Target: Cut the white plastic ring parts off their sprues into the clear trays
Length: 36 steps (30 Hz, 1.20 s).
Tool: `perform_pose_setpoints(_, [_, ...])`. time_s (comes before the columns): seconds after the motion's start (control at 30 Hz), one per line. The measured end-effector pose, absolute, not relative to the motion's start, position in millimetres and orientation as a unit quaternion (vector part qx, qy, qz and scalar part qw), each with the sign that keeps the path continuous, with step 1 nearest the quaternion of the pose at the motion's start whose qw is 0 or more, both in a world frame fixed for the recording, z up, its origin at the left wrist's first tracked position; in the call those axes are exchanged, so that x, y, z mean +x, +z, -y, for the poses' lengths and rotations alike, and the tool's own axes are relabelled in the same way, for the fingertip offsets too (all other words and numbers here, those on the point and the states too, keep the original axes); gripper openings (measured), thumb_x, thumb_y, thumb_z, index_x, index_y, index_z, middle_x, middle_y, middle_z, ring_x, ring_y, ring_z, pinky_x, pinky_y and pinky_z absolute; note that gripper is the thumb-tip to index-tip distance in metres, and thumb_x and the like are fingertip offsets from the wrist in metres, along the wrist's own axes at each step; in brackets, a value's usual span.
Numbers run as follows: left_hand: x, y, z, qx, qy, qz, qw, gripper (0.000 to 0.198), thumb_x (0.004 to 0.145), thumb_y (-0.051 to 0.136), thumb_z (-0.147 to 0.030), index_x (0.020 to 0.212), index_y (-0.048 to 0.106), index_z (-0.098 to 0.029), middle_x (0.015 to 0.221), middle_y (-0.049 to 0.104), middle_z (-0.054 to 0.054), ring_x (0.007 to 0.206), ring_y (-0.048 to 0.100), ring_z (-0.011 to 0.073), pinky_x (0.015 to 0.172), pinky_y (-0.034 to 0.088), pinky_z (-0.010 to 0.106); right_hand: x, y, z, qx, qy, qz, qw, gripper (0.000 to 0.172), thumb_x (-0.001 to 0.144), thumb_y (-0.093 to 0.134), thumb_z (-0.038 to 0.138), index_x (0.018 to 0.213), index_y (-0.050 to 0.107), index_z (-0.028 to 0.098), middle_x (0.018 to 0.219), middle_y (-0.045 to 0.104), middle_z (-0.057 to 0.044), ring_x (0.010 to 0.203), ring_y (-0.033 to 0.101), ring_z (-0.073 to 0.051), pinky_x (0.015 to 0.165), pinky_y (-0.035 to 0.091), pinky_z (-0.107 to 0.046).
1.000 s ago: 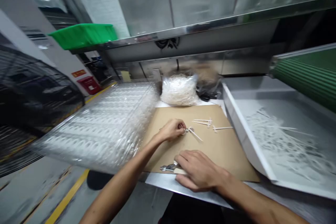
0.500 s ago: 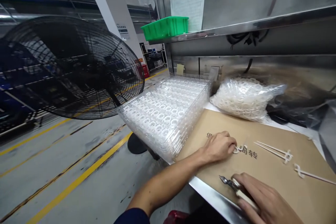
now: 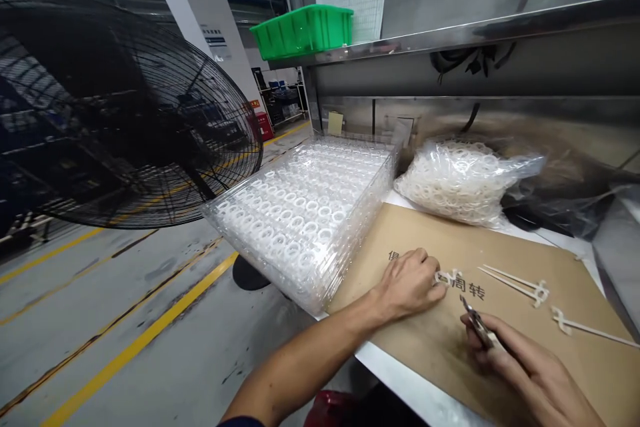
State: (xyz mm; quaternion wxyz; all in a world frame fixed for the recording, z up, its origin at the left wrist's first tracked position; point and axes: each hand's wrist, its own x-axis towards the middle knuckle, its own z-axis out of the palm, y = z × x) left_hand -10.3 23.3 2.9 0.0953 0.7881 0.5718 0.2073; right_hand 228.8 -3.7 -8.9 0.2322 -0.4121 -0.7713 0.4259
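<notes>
Stacked clear plastic trays [image 3: 300, 213], white rings in cells | clear bag [image 3: 463, 183] of white rings | worktop [image 3: 400, 377], cardboard sheet [image 3: 425, 353] | left hand [image 3: 407, 283]: fingers [image 3: 430, 268] curled at white plastic piece [image 3: 449, 277], grip unclear | right hand [image 3: 530, 367]: fingers [image 3: 493, 340] closed on pliers [image 3: 475, 323]

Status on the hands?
Left hand at white plastic piece, over brown cardboard sheet. Right hand holding small pliers, tips up. Transparent stacked trays beside the sheet.
</notes>
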Motion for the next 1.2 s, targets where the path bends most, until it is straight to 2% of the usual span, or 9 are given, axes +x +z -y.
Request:
perform_pose_setpoints(0.23, [-11,14,-21,0.769,0.302,-0.558,0.075,0.025,0.092,0.054,-0.032,0.111,0.059,-0.017,0.102,0.064,0.008,0.092,0.064,0.0216,0.086,0.055,0.034,219,18,6,-0.440,0.553,0.669,0.230,0.052,0.094,0.049,0.062,0.123,0.062,0.021,0.094,0.071,-0.007,0.085,0.067,-0.025,0.080,0.055,-0.030])
perform_pose_setpoints(0.4, [-11,16,-21,0.772,0.351,-0.526,0.057,0.021,0.091,0.056,-0.028,0.107,0.061,-0.015,0.094,0.067,0.008,0.086,0.065,0.0203,0.080,0.055,0.032,220,19,11,-0.429,0.578,0.648,0.247,0.048,0.096,0.046,0.061,0.110,0.065,0.020,0.087,0.067,-0.007,0.076,0.060,-0.022,0.072,0.052,-0.030])
perform_pose_setpoints(0.5, [-10,17,-18,0.775,0.387,-0.496,0.059,0.018,0.092,0.057,-0.026,0.106,0.060,-0.016,0.091,0.067,0.007,0.083,0.064,0.0187,0.077,0.054,0.030,223,27,17,-0.423,0.592,0.640,0.246,0.047,0.099,0.041,0.059,0.105,0.064,0.018,0.090,0.064,-0.008,0.077,0.058,-0.021,0.071,0.049,-0.031])
perform_pose_setpoints(0.7, [-8,20,-14,0.783,0.425,-0.452,0.053,0.017,0.091,0.060,-0.018,0.109,0.059,-0.017,0.085,0.063,0.004,0.075,0.058,0.0137,0.071,0.051,0.027,235,46,15,-0.440,0.556,0.666,0.231,0.044,0.102,0.038,0.054,0.101,0.063,0.017,0.089,0.062,-0.005,0.076,0.055,-0.017,0.069,0.046,-0.028])
perform_pose_setpoints(0.93, [-2,25,-9,0.798,0.444,-0.405,0.044,0.020,0.088,0.062,-0.012,0.109,0.060,-0.014,0.083,0.062,0.004,0.073,0.058,0.0129,0.068,0.051,0.025,235,44,13,-0.426,0.538,0.688,0.235,0.038,0.105,0.040,0.049,0.089,0.057,0.019,0.081,0.057,0.000,0.073,0.052,-0.014,0.066,0.040,-0.027])
perform_pose_setpoints(1.2, [3,25,-7,0.804,0.454,-0.380,0.053,0.021,0.087,0.063,-0.010,0.108,0.061,-0.012,0.083,0.063,0.005,0.073,0.058,0.0127,0.067,0.051,0.025,236,36,13,-0.432,0.547,0.681,0.226,0.044,0.105,0.037,0.054,0.089,0.057,0.019,0.079,0.055,0.001,0.071,0.050,-0.014,0.065,0.036,-0.029])
